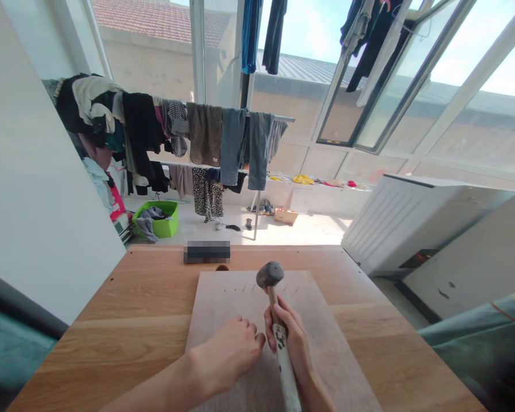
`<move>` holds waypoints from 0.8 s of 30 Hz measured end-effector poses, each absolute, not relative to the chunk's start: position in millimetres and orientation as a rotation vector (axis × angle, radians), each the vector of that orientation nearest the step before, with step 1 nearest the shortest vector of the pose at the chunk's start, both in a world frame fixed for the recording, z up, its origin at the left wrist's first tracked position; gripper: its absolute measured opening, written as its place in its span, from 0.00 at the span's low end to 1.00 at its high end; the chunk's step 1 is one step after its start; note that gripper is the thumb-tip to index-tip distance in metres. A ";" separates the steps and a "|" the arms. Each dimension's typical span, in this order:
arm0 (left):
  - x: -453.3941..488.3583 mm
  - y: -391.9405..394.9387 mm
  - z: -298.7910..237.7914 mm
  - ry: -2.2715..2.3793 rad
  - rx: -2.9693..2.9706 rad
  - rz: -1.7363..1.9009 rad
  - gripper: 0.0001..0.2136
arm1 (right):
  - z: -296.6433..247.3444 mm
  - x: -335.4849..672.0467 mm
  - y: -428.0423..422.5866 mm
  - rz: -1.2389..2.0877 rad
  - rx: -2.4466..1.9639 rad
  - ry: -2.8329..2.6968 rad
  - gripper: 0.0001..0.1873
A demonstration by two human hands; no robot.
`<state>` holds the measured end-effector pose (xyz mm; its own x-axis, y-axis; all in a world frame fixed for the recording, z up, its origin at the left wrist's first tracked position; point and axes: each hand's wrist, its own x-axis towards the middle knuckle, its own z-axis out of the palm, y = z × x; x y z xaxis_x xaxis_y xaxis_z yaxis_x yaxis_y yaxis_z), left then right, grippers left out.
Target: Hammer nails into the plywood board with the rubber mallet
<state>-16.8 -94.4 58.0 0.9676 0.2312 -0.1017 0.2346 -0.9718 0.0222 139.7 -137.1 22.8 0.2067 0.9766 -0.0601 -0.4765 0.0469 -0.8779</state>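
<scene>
My right hand [294, 332] is wrapped round the handle of a mallet [270, 276]. The mallet has a dark grey head, raised toward the far side, and a handle with worn white paint. My left hand [232, 352] is curled closed just left of the handle, over a pale wooden board [339, 366]. Whatever its fingertips pinch, if anything, is hidden. Along the far part of the board stand several thin nails [254, 288] in a row, some of them leaning. The board lies flat on a wooden table [124, 320].
On the table's far side lie a dark blurred block [206, 252] and a small brown round thing [222, 268]. Beyond stand a drying rack [278, 119] hung with clothes and a green basket [167, 220]. A white cabinet [395, 223] stands at the right.
</scene>
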 end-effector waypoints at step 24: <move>-41.7 0.0 7.5 0.932 2.088 0.818 0.03 | 22.4 134.5 -138.4 1.263 -1.045 -0.728 0.20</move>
<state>-41.7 0.0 7.5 0.5417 0.8001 0.2577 0.3593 -0.4975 0.7895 134.5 -138.4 22.4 0.1930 0.9755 -0.1052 -0.3979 -0.0202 -0.9172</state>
